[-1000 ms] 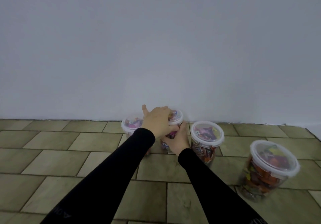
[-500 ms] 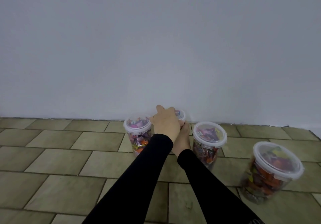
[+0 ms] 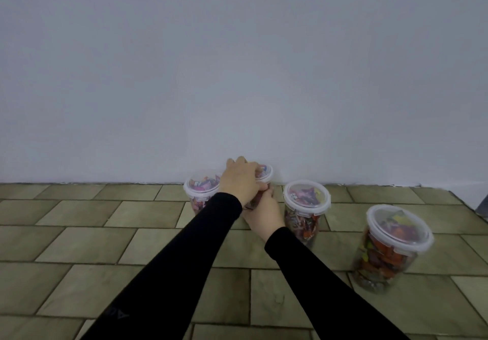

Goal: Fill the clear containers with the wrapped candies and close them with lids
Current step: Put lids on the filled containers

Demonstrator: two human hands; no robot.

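Floor: tiled floor (image 3: pixel 111 242) carries four clear containers of wrapped candies, all lidded, strung along its far edge where it meets the wall (image 3: pixel 237 62).
Leftmost container: first container (image 3: pixel 198 189) stands upright at the far edge, left of centre, partly behind your left wrist; its lid (image 3: pixel 197 183) is seated.
Your left hand: left hand (image 3: pixel 242 181) lies over the top of the second container (image 3: pixel 264 181), fingers curled down over its lid rim, gripping it from above.
Second container: it sits against the wall, just right of the first; only a sliver of its top and side shows between your hands.
Your right hand: right hand (image 3: pixel 264 214) wraps the lower side of that same container, thumb on its wall, holding it.
Third container: third container (image 3: pixel 303 213) stands upright just right of your right hand, apart from it, with its lid (image 3: pixel 307 196) clipped on.
Fourth container: fourth container (image 3: pixel 388 250) stands nearer you, toward the floor's right edge, well apart from the others, closed by its lid (image 3: pixel 399 227).
Sleeves: both your arms wear black sleeves (image 3: pixel 184 260).
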